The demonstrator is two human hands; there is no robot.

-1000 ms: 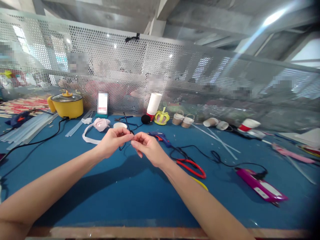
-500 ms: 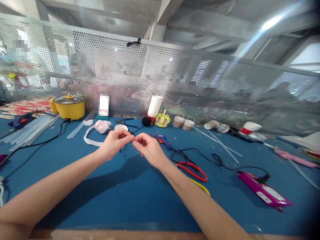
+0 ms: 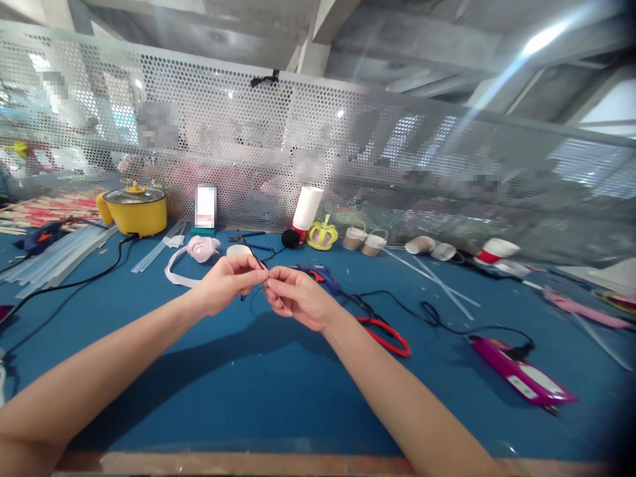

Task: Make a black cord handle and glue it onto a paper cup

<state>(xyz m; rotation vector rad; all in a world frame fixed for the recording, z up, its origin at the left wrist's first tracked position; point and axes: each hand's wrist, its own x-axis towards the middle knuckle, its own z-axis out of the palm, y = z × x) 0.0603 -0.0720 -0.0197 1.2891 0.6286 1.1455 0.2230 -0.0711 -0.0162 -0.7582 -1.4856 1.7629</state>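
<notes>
My left hand (image 3: 229, 283) is closed in a pinch on a thin black cord (image 3: 260, 263), which shows just above the fingertips. My right hand (image 3: 301, 297) pinches at the same spot, its thumb and forefinger meeting the left fingertips. The fingers hide most of the cord between them. Beyond the hands lie a round black ball (image 3: 291, 238), pliers (image 3: 248, 236) and a white roll (image 3: 239, 251). A blue glue gun (image 3: 322, 277) rests just behind my right hand. Left of my left hand is a pale fabric rose (image 3: 203, 248) with a white ribbon (image 3: 179, 279).
Red-handled scissors (image 3: 385, 336) and a purple power strip (image 3: 521, 372) lie to the right, with a black cable between. Stacked paper cups (image 3: 307, 209), a yellow crown (image 3: 322, 235) and small baskets (image 3: 354, 237) line the back. A yellow pot (image 3: 138, 215) stands left, near glue sticks (image 3: 64, 255).
My right hand has turned slightly and its lower fingers show more. Both hands stay together at the cord. The view has shifted slightly.
</notes>
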